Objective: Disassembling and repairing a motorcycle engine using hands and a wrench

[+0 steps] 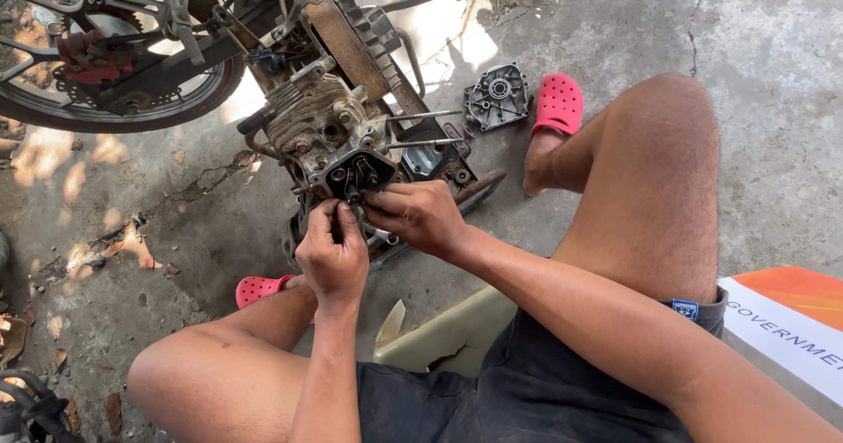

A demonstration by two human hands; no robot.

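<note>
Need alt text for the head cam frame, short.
Seen from above, a seated person's left hand and right hand work together at the open cylinder head of a motorcycle engine on a concrete floor. A detached metal cover lies beside a red clog; the rear wheel sits upper left.

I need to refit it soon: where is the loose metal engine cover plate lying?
In the head view the cover plate lies flat on the concrete floor, right of the engine, beside the red clog.

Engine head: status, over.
Left hand and right hand both pinching at engine head. Loose cover plate on floor, clear. Nothing blocking.
</note>
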